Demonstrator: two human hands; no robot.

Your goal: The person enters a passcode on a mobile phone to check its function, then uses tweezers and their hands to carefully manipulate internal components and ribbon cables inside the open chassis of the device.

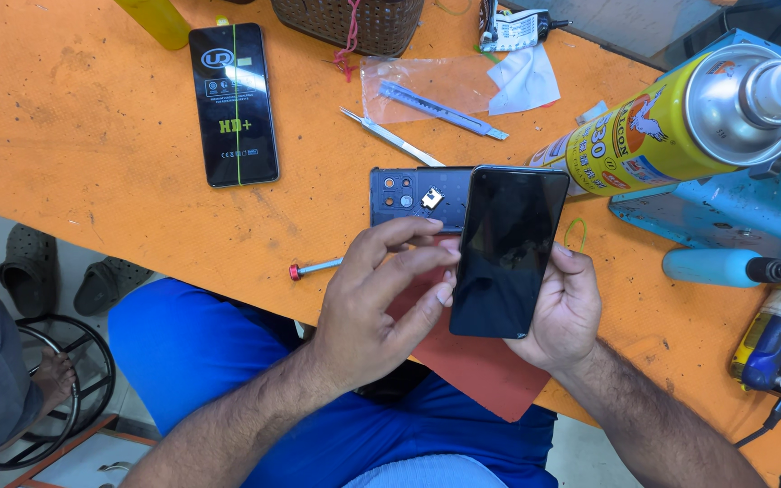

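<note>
Above the orange workbench (92,136), the right hand (564,312) grips a dark-screened smartphone (506,251), fingers curled behind its right edge. The left hand (374,303) holds nothing, its loosely bent fingertips touching the phone's left edge. Just behind lies a blue phone back cover (413,194); a yellow spray can (657,126) lies to the right, tweezers (389,136) and a packaged screen protector (233,104) farther back.

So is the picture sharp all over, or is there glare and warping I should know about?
Head view: mostly sharp and evenly lit, with soft shadows under the hands, left and right. The dark phone screen they hold shows only a faint sheen. The spray can bulges large near the right edge, its white nozzle slightly soft, and the orange table edge bends from wide-angle distortion.
</note>
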